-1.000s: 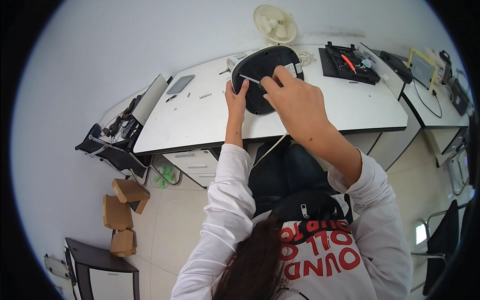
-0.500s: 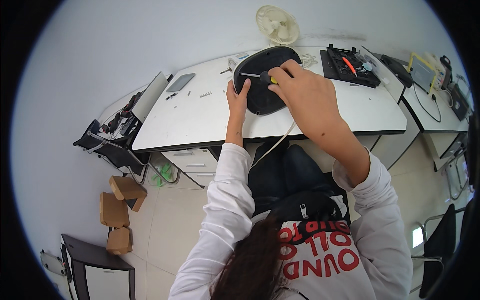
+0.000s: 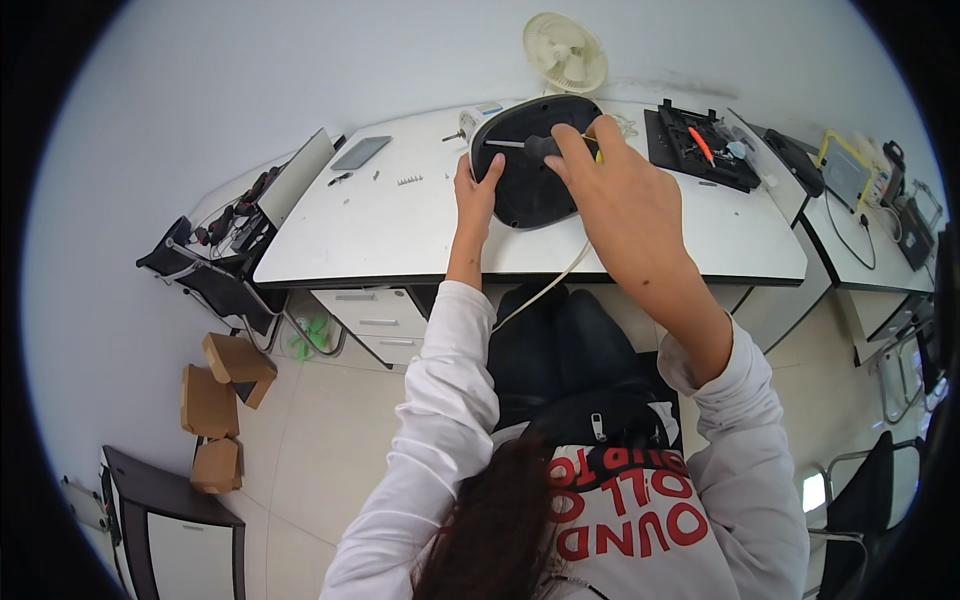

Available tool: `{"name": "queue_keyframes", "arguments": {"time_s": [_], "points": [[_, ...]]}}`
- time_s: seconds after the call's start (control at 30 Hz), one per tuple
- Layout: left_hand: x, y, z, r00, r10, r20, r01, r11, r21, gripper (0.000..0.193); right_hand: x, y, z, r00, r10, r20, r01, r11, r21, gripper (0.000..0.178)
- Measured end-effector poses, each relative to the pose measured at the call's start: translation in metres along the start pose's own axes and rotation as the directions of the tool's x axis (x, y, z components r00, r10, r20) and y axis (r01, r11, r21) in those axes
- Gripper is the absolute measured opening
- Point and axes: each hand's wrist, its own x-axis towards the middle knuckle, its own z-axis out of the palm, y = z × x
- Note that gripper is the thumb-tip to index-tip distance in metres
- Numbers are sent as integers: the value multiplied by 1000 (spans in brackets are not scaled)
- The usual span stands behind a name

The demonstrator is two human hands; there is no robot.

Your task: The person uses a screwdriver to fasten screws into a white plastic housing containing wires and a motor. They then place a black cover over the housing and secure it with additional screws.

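A rounded base [image 3: 530, 195] with a black underside and white rim is tilted up over the white table, its underside facing me. My left hand [image 3: 478, 190] grips its left edge, thumb on the black face. In my right hand [image 3: 625, 185] is a screwdriver [image 3: 512, 145] with a dark and yellow handle, fingers pinched round it. Its metal shaft points left across the underside, the tip near the base's left edge. Behind the base a white part [image 3: 467, 122] with a metal shaft is partly hidden. A pale cord [image 3: 545, 290] hangs from the base toward my lap.
A cream fan [image 3: 565, 55] stands at the back by the wall. Several small screws [image 3: 410, 181] and a grey flat device [image 3: 361, 153] lie on the left. On the right are an open black tool case [image 3: 705, 150] and orange-handled tool [image 3: 701, 146]. Cardboard boxes [image 3: 210, 400] sit on the floor.
My right fingers have shifted on the screwdriver handle, with the index finger lifted more and the dark part of the handle showing more. The left hand keeps its grip; the whole view has moved slightly.
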Motion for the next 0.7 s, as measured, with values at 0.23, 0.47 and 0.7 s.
{"name": "queue_keyframes", "arguments": {"time_s": [0.23, 0.47, 0.7], "points": [[2, 0, -3, 1000, 20, 9, -20, 1000, -6, 40, -2, 3, -13, 974, -206, -98, 217, 970, 113, 36], [0, -5, -3, 1000, -9, 0, 9, 999, -33, 40, 3, -4, -9, 987, 44, 156, -53, 997, 54, 43], [3, -5, -4, 1000, 7, -22, -6, 998, 56, 40, -7, -11, -14, 991, -127, 36, 126, 992, 33, 40]]}}
